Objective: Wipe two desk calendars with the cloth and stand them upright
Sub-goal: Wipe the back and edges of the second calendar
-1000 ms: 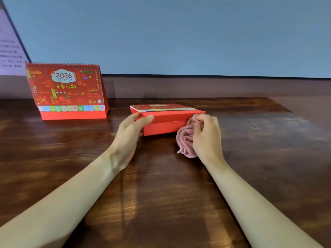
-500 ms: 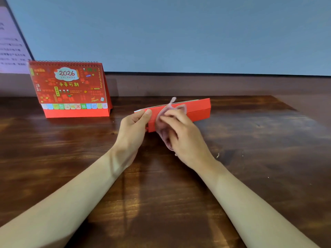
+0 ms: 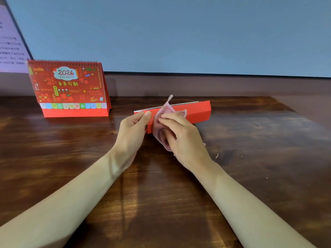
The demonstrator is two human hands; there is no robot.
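One red 2026 desk calendar stands upright at the back left of the wooden desk. A second red calendar lies folded low at the desk's middle, its red base facing me. My left hand grips its left end, thumb on the top edge. My right hand holds a pink cloth and presses it against the calendar's near face, just right of my left hand. One cloth corner sticks up above the calendar.
A pale blue wall with a dark lower band runs behind the desk. A white sheet with printed text leans at the far left. The desk's right edge slants away at the upper right.
My right hand has carried the cloth leftward along the calendar's near face, from its right end to beside my left hand. The calendar now shows its near face more edge-on.
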